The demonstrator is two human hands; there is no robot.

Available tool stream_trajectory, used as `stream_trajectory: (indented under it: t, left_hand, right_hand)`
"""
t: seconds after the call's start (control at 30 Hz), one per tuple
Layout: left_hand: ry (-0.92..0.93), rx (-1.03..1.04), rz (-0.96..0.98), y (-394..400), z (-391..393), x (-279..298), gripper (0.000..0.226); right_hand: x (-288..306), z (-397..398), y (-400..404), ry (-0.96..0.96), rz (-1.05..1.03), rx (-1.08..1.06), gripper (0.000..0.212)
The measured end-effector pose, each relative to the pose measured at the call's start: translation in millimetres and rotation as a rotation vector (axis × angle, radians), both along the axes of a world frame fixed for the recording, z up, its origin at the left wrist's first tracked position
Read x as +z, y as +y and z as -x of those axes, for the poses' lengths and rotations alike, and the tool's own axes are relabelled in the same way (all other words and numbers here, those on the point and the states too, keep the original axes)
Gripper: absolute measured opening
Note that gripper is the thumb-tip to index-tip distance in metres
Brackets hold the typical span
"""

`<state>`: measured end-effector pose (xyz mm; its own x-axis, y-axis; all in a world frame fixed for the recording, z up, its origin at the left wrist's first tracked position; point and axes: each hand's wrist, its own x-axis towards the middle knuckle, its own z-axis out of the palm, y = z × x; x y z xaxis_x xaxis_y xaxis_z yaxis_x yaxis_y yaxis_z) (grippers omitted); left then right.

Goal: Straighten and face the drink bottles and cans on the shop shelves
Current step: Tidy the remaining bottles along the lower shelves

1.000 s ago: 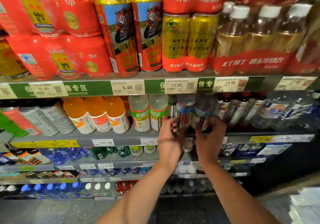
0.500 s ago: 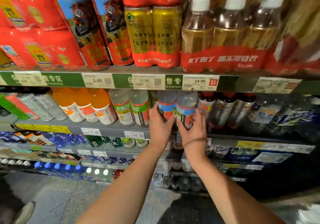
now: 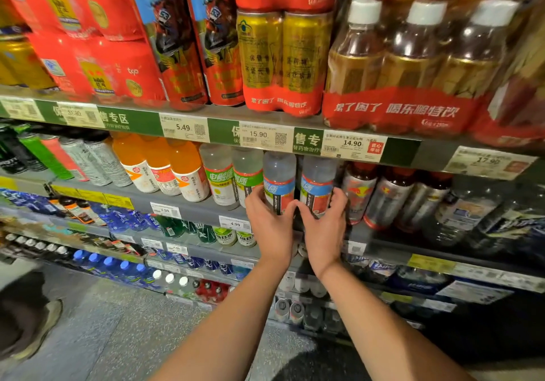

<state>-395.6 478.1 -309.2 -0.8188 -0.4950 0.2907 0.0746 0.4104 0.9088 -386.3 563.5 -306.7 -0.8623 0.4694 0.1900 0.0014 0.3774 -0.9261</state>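
left hand (image 3: pixel 269 225) grips left blue-label bottle (image 3: pixel 278 181) | right hand (image 3: pixel 324 227) grips right blue-label bottle (image 3: pixel 317 186) | bottles upright, side by side on second shelf (image 3: pixel 188 211), 12 o'clock of the wrists

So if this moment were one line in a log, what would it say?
step: facing bottles | left hand: grips left blue-label bottle | right hand: grips right blue-label bottle | both upright on shelf
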Motion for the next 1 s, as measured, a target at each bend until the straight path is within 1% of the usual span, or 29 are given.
stream_trajectory:
  t: [0.13, 0.2, 0.37, 0.47, 0.53, 0.6, 0.63, 0.7, 0.73, 0.83, 0.9, 1.0]
  left_hand:
    - [0.028, -0.034, 0.028, -9.8, -0.9, -6.5, 0.064]
    - [0.032, -0.042, 0.034, -14.0, 0.9, -8.4, 0.061]
    - [0.012, -0.110, -0.005, -22.8, 4.0, -14.3, 0.056]
    - [-0.056, -0.154, -0.067, -29.4, 5.6, -15.8, 0.050]
    - [-0.113, -0.192, -0.084, -35.2, 8.9, -16.8, 0.047]
    - [-0.137, -0.232, -0.072, -40.7, 12.8, -17.9, 0.044]
    - [-0.144, -0.248, -0.073, -42.7, 14.9, -17.7, 0.043]
    - [-0.159, -0.279, -0.090, -45.4, 18.9, -19.3, 0.041]
    - [-0.171, -0.291, -0.098, -46.7, 20.8, -20.7, 0.040]
    - [-0.201, -0.323, -0.085, -51.7, 23.8, -22.4, 0.039]
    - [-0.191, -0.336, -0.060, -54.8, 22.2, -22.2, 0.037]
    - [-0.149, -0.314, -0.104, -49.9, 9.0, -14.4, 0.036]
  right_hand:
    - [-6.4, 8.8, 6.0, -0.039, -0.101, -0.037, 0.062]
    - [-9.7, 11.7, 6.0, -0.044, -0.110, -0.046, 0.060]
    - [-15.2, 15.7, -1.4, -0.042, -0.062, -0.008, 0.072]
    - [-9.6, 16.9, -4.6, -0.055, -0.055, 0.036, 0.077]
    - [-4.5, 19.9, -4.8, -0.047, -0.074, 0.021, 0.070]
    - [-3.9, 20.5, -5.3, -0.046, -0.171, -0.020, 0.061]
    - [-4.1, 19.0, -6.3, -0.067, -0.209, -0.035, 0.062]
    - [-4.5, 12.3, -12.5, -0.110, -0.179, -0.047, 0.063]
    - [-6.2, 8.6, -15.7, -0.107, -0.177, -0.057, 0.063]
    - [-11.0, 4.2, -19.7, -0.044, -0.286, -0.101, 0.071]
    - [-8.8, 1.5, -19.8, -0.025, -0.277, -0.082, 0.069]
    - [-9.0, -9.3, -16.2, -0.005, -0.215, -0.052, 0.065]
